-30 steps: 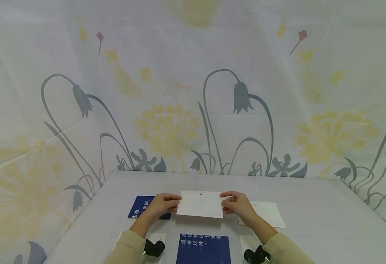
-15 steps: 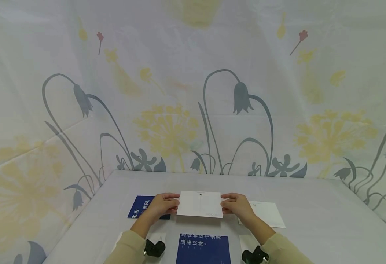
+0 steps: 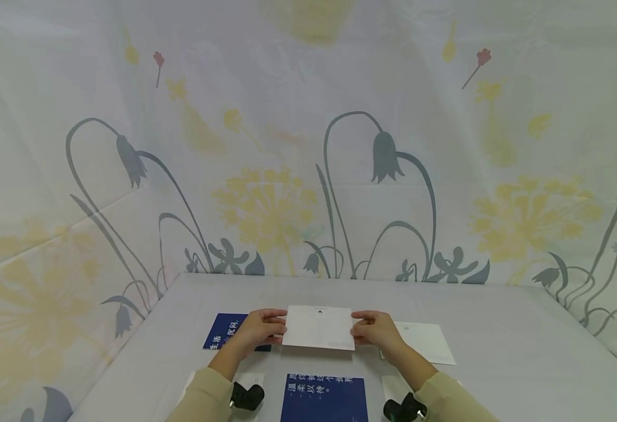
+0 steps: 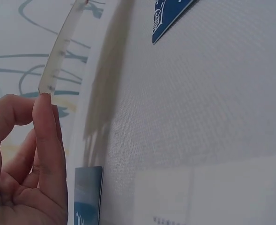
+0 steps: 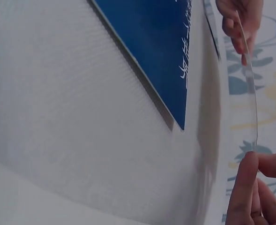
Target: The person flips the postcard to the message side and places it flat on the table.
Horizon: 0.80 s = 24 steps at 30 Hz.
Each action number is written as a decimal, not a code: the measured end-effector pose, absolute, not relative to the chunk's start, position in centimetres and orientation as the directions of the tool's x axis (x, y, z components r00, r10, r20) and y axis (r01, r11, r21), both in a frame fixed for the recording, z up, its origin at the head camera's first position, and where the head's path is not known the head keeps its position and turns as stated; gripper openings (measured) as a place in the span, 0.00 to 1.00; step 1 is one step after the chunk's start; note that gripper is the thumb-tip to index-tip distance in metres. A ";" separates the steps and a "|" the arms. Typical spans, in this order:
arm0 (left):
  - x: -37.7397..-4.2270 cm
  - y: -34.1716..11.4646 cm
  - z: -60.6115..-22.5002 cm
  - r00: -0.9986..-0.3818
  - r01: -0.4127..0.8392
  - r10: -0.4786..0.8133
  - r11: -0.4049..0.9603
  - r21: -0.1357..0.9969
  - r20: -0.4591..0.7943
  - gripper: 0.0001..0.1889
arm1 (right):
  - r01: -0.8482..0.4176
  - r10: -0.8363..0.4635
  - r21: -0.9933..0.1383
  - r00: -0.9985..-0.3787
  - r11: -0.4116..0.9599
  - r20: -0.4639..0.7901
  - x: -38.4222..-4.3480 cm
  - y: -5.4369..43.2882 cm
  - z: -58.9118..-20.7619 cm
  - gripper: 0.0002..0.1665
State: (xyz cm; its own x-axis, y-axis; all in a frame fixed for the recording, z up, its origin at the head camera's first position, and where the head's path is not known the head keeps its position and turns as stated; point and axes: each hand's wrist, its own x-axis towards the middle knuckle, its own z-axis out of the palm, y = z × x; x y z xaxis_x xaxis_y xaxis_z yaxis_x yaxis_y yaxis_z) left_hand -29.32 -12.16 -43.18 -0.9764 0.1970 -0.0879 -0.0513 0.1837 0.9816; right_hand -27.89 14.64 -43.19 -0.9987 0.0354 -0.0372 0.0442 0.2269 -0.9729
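A white postcard [image 3: 319,328] with faint print is held up above the table between both hands. My left hand [image 3: 258,329] pinches its left edge, and my right hand [image 3: 379,334] has the right edge between thumb and fingers. Seen from the left wrist, the postcard [image 4: 60,51] stands almost edge-on at the fingertips of the left hand [image 4: 25,159], clear of the table, with its shadow below. In the right wrist view the postcard [image 5: 253,98] spans from the right hand [image 5: 255,197] to the left hand [image 5: 243,23] at the top.
On the white table [image 3: 514,351] lie a blue card [image 3: 224,331] with white writing at back left, another blue card [image 3: 324,401] at front centre, and a white card [image 3: 429,343] behind the right wrist. More white cards [image 3: 255,380] sit partly under the forearms. A flowered cloth [image 3: 287,146] hangs behind.
The hands and the postcard stay nearly in place. The right hand and the postcard have shifted very slightly left; the cards on the table have not moved.
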 end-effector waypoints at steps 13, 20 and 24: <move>-28.8 -11.7 -43.1 -0.983 -0.026 0.163 0.302 0.953 -0.078 0.21 | 0.039 0.009 -0.964 -0.999 0.262 -0.038 -27.6 14.5 -43.5 0.24; -29.0 -11.5 -43.3 -0.985 -0.034 0.148 0.335 0.942 -0.088 0.20 | 0.037 -0.001 -0.957 -0.999 0.287 -0.039 -27.5 14.3 -43.6 0.24; -29.0 -11.4 -43.5 -0.984 -0.034 0.152 0.343 0.939 -0.092 0.20 | 0.038 -0.008 -0.951 -0.999 0.306 -0.043 -27.5 14.2 -43.7 0.24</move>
